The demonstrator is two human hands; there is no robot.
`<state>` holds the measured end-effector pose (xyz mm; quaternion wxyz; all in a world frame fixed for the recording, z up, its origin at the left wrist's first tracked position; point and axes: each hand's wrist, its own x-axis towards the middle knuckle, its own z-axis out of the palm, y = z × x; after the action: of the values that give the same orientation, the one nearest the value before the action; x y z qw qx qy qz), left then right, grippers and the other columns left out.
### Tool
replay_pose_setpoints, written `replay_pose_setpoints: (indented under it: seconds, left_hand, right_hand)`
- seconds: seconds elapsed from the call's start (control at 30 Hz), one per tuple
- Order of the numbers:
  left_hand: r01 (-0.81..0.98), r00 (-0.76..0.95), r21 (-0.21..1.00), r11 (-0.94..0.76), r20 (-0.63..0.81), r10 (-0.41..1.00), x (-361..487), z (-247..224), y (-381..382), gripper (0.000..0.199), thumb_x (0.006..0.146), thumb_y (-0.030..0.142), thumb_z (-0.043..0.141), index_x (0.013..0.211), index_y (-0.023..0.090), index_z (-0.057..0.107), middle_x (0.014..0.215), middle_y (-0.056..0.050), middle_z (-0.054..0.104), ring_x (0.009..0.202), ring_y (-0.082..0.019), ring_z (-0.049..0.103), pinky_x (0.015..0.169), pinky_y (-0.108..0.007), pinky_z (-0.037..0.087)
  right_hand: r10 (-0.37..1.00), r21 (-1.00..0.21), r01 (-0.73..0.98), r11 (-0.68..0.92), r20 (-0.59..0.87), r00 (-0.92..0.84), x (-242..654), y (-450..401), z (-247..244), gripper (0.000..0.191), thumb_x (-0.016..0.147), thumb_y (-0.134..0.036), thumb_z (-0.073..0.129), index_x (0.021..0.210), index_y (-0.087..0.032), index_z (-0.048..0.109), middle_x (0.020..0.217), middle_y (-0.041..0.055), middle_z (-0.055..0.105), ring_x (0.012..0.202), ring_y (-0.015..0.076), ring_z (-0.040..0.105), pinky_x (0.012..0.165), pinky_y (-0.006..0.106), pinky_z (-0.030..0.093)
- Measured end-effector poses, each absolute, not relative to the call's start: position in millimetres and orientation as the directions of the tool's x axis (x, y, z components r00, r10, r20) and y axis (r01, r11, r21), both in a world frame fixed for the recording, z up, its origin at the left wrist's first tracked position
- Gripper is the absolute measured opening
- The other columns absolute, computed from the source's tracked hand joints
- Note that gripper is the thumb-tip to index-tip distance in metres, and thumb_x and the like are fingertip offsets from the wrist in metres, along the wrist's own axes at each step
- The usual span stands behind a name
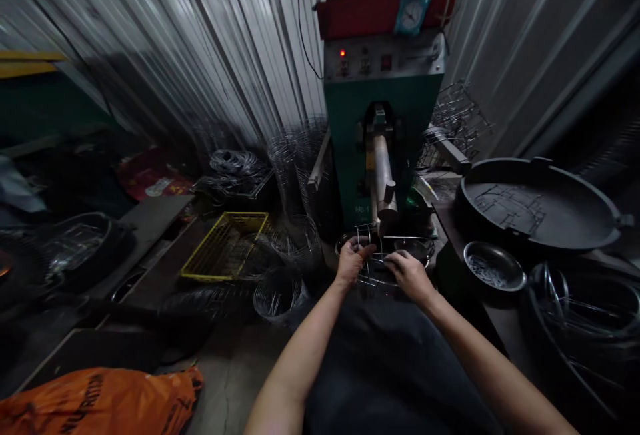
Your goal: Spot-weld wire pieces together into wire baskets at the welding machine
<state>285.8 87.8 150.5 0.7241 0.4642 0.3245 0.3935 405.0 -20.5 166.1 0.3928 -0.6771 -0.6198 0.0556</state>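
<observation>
Below the electrode arm (384, 175) of a green spot welder (345, 135), a small wire frame (369, 280) made of thin metal rods is between my hands. My left hand (351, 263) is closed on its left side, thumb pointing toward the electrode tip. My right hand (411, 276) has its fingers pinched together at the right end of the frame's rods. Exactly where the fingertips grip is too dark and small to make out. Shallow dark bowls (413, 247) sit just behind the hands, partly hidden by them.
To the right are a large round black pan (590, 221) with wire pieces, a metal bowl (520, 281) of small rods, and bent wire hoops (555, 288). Left are a yellow basket (187, 268), wire mesh cylinders (280, 298) and an orange bag (115, 395). A blue clock (413, 11) hangs above.
</observation>
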Motion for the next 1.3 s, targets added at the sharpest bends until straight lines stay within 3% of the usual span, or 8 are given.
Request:
replay_pose_setpoints:
  seconds: [0.1, 0.27, 0.47, 1.3]
  left_hand:
    - [-0.26, 0.484, 0.931, 0.256, -0.103, 0.869, 284.3, 153.2, 86.8, 0.046, 0.056, 0.043, 0.071, 0.088, 0.014, 0.058, 0.051, 0.007, 0.045, 0.038, -0.002, 0.036, 0.036, -0.015, 0.022]
    - [-0.292, 0.471, 0.915, 0.278, -0.115, 0.874, 285.8, 153.6, 85.6, 0.043, 0.056, 0.042, 0.071, 0.087, 0.015, 0.058, 0.054, 0.006, 0.048, 0.038, -0.001, 0.037, 0.034, -0.013, 0.021]
    - [-0.286, 0.451, 0.897, 0.338, -0.186, 0.873, 288.4, 152.9, 83.2, 0.045, 0.054, 0.041, 0.073, 0.086, 0.015, 0.056, 0.054, 0.006, 0.049, 0.037, -0.001, 0.036, 0.032, -0.013, 0.019]
    - [-0.324, 0.442, 0.896, 0.303, -0.139, 0.886, 291.4, 157.1, 88.9, 0.038, 0.056, 0.037, 0.072, 0.081, 0.014, 0.055, 0.047, 0.009, 0.042, 0.031, 0.0, 0.032, 0.029, -0.014, 0.018]
  right_hand:
    - [0.853, -0.608, 0.788, 0.094, 0.458, 0.252, 414.0, -17.4, 163.0, 0.024, 0.085, -0.037, 0.043, 0.083, -0.023, 0.063, 0.08, 0.0056, 0.055, 0.071, 0.0186, 0.055, 0.064, 0.03, 0.046]
    - [0.744, -0.528, 0.844, 0.092, 0.6, 0.294, 450.8, -15.6, 164.8, 0.023, 0.08, -0.043, 0.051, 0.078, -0.024, 0.063, 0.099, 0.0078, 0.052, 0.097, 0.025, 0.047, 0.083, 0.04, 0.041]
    - [0.793, -0.546, 0.829, 0.12, 0.555, 0.25, 461.9, -16.3, 161.1, 0.018, 0.082, -0.038, 0.05, 0.077, -0.024, 0.06, 0.102, 0.0056, 0.057, 0.098, 0.025, 0.044, 0.086, 0.043, 0.036]
    - [0.837, -0.67, 0.735, 0.105, 0.459, 0.299, 468.2, -9.8, 163.8, 0.019, 0.08, -0.04, 0.049, 0.079, -0.024, 0.06, 0.107, 0.0046, 0.057, 0.103, 0.0247, 0.042, 0.091, 0.044, 0.032]
